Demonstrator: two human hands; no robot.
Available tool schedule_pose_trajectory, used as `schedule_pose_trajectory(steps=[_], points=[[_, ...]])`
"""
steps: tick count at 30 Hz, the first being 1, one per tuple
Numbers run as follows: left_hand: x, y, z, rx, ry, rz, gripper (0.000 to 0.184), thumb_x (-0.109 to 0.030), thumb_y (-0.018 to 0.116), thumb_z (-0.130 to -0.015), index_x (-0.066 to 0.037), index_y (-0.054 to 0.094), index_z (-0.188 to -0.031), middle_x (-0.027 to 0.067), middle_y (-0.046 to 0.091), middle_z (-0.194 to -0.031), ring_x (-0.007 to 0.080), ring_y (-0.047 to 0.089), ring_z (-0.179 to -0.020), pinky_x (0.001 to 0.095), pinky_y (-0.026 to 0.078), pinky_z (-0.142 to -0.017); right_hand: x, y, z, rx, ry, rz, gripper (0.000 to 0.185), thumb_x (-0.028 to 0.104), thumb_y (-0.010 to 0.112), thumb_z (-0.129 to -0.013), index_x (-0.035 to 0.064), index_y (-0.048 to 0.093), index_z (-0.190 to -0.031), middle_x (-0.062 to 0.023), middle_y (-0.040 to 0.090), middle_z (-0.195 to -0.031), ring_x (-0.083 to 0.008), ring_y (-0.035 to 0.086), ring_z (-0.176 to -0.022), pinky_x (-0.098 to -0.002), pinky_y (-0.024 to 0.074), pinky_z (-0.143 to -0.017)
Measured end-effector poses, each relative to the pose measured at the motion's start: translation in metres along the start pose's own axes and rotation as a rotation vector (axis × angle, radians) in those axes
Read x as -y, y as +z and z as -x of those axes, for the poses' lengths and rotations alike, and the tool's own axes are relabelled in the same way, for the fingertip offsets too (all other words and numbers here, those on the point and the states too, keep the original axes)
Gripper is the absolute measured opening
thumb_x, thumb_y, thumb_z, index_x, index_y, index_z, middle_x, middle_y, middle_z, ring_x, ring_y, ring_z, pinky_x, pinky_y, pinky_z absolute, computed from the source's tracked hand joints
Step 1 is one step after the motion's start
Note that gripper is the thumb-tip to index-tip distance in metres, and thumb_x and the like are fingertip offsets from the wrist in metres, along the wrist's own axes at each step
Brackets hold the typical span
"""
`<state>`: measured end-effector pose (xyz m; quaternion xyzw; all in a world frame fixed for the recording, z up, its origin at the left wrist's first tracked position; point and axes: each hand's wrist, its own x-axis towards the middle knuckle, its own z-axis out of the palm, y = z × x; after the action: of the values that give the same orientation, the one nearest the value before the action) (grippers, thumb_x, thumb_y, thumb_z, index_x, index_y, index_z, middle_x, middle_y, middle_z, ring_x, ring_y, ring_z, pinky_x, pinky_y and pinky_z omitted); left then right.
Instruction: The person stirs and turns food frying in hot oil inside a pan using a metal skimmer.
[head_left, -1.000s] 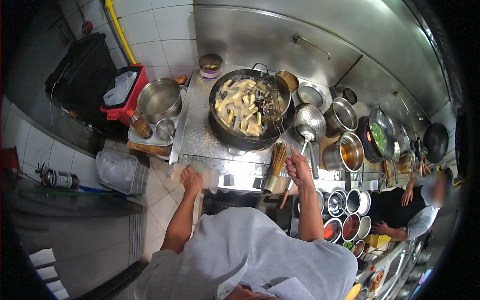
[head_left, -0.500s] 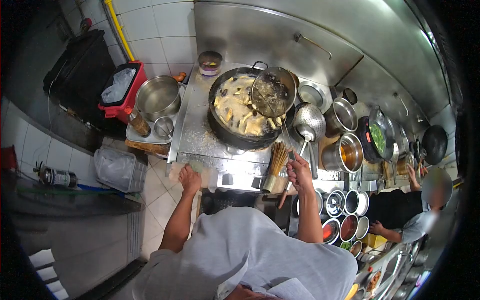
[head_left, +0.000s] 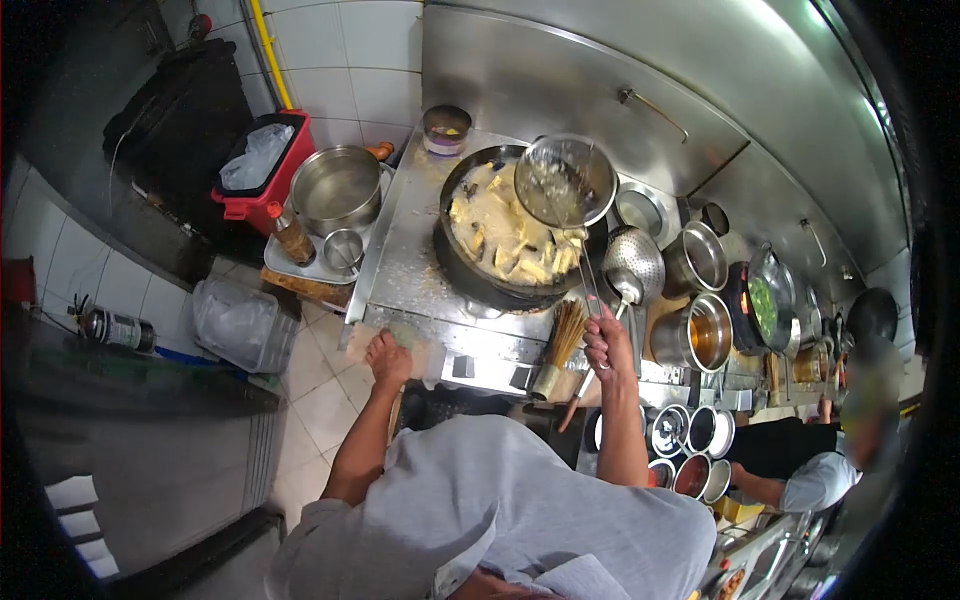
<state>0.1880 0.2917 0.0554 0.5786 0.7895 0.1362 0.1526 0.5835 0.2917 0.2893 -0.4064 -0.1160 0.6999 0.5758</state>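
Note:
My right hand [head_left: 609, 346] is closed round the long handle of a wire strainer [head_left: 566, 182]. The strainer's round basket is over the back right part of a large black wok [head_left: 452, 262], and motion blurs its mesh. Pale yellow pieces and some dark ones [head_left: 513, 240] lie in foaming liquid inside the wok. My left hand [head_left: 388, 360] rests at the counter's front edge, its fingers bent over a pale greenish cloth [head_left: 404, 336]. Below my right hand, a bamboo brush [head_left: 562, 345] leans on the stove front beside a wooden handle [head_left: 572, 405].
Right of the wok stand a perforated ladle [head_left: 634, 262] and a pot of orange liquid [head_left: 690, 335]. On the left, a steel pot [head_left: 336, 190] and a bottle [head_left: 291, 236] share a tray. A co-worker's sleeve [head_left: 818, 482] shows at far right.
The scene has shifted right in view. The strainer has moved slightly up and away from the wok's middle, with my right hand still on its handle. My left hand stays at the counter edge.

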Motion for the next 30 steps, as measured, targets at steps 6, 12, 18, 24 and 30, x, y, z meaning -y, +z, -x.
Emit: schedule_pose_trajectory(steps=[6,12,18,24,30], points=[[-0.003,-0.006,0.000,-0.038,-0.003,0.009,0.046,-0.023,0.057,-0.079,-0.001,0.045,-0.118,0.0217,0.050,-0.119,0.0389,0.046,-0.115,0.0535,0.034,-0.096,0.021,0.054,-0.064,0.076,-0.044,0.379,0.043,0.005,0.044,-0.093,0.0108,0.045,-0.135,0.0010,0.046,-0.069,-0.0046,0.035,-0.043,-0.0195,0.0254,-0.033],[-0.005,-0.004,0.001,-0.036,-0.040,0.005,0.051,-0.023,0.058,-0.078,-0.003,0.044,-0.123,0.0207,0.049,-0.122,0.0391,0.044,-0.118,0.0528,0.032,-0.099,0.015,0.118,-0.251,0.063,-1.119,1.724,0.037,0.011,0.049,-0.089,0.0067,0.059,-0.124,-0.0235,0.067,-0.085,-0.0376,0.067,-0.075,-0.0444,0.0526,-0.064],[-0.002,-0.004,0.003,-0.054,-0.018,0.040,0.048,-0.024,0.060,-0.077,-0.004,0.046,-0.118,0.0206,0.049,-0.121,0.0381,0.044,-0.118,0.0529,0.033,-0.098,-0.004,0.133,-0.352,-0.080,-0.798,1.995,0.045,0.033,0.033,-0.099,0.0016,0.066,-0.100,-0.0310,0.064,-0.089,-0.0452,0.064,-0.086,-0.0528,0.0512,-0.077],[-0.002,-0.008,0.003,-0.025,0.003,0.020,0.048,-0.025,0.061,-0.077,-0.002,0.045,-0.115,0.0201,0.049,-0.119,0.0378,0.045,-0.116,0.0529,0.034,-0.096,0.013,0.140,-0.184,0.007,-0.870,1.762,0.042,0.006,0.051,-0.080,-0.0003,0.060,-0.121,-0.0311,0.063,-0.095,-0.0433,0.064,-0.090,-0.0496,0.0507,-0.079],[0.000,-0.003,0.000,-0.003,0.003,0.042,0.051,-0.022,0.057,-0.079,0.000,0.042,-0.122,0.0222,0.048,-0.123,0.0400,0.043,-0.119,0.0537,0.032,-0.098,-0.027,0.048,-0.061,0.020,-0.662,1.413,0.040,0.007,0.056,-0.089,0.0000,0.057,-0.129,-0.0042,0.061,-0.074,-0.0089,0.051,-0.063,-0.0278,0.0440,-0.058]])
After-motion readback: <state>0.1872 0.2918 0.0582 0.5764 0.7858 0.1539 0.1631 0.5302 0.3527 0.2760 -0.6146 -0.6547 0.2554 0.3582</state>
